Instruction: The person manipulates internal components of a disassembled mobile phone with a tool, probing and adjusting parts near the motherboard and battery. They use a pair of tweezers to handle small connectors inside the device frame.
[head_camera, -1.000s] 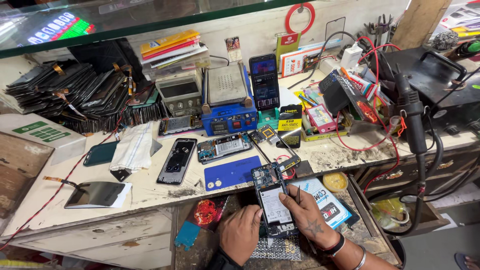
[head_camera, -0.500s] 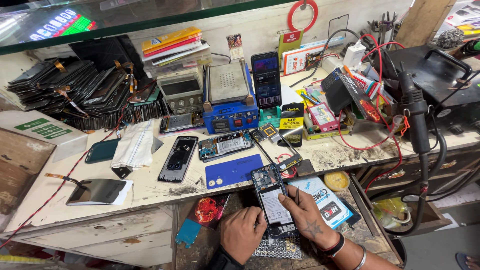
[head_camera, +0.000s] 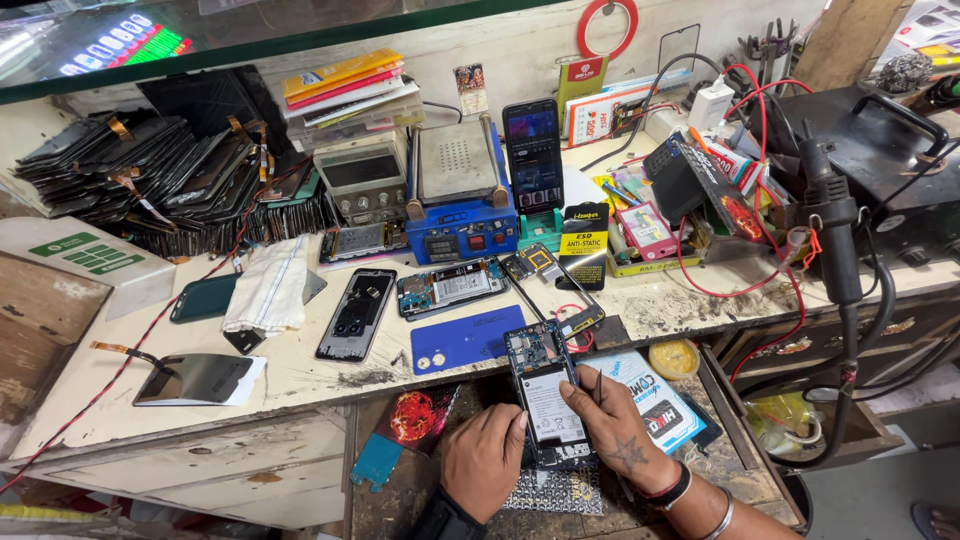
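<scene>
An opened phone (head_camera: 543, 385) with its back off shows a circuit board and a white battery. It lies at the front edge of the worn white bench (head_camera: 300, 375). My left hand (head_camera: 483, 460) rests against its lower left side. My right hand (head_camera: 615, 432) lies on its right side, fingers on the battery, with thin black tweezers (head_camera: 598, 385) held between the fingers. A blue back cover (head_camera: 467, 340) lies flat just left of the phone. Another stripped phone board (head_camera: 451, 288) sits behind it.
A blue heating plate station (head_camera: 460, 195) and an upright lit phone (head_camera: 533, 155) stand at the back. Stacks of old screens (head_camera: 150, 190) fill the back left. A hot-air handle (head_camera: 832, 235) with black hose hangs at the right. A white cloth (head_camera: 268, 285) lies at the left.
Both hands stay on the opened phone with only slight shifts of the fingers. The view has drifted a little.
</scene>
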